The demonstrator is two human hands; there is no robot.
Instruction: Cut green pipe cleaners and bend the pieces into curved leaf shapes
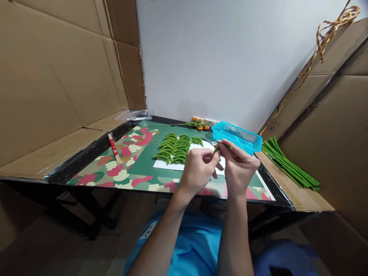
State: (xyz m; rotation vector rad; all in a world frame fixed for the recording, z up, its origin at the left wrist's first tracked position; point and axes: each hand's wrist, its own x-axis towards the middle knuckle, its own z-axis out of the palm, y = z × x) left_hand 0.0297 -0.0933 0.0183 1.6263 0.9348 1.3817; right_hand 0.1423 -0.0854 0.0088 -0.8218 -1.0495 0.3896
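Note:
Both of my hands are raised over the front of the table, pinching a short, bent green pipe cleaner (228, 146) between them. My left hand (199, 165) has its thumb and finger closed on the near end. My right hand (238, 163) grips the other part from the right, fingertips close to the left ones. Fingers partly hide the piece's shape. To the left, rows of curved green pipe cleaner pieces (175, 149) lie on white paper (163, 165) over a green mat (139, 163). Scissors (214, 143) lie partly hidden behind my hands.
A blue plastic basket (255, 145) stands at the back right. Long green pipe cleaners (296, 166) lie bundled on the cardboard beyond it. Orange flowers (199, 123) lie against the wall. Red-wrapped chopsticks (114, 148) rest at left. Cardboard walls (57, 65) enclose both sides.

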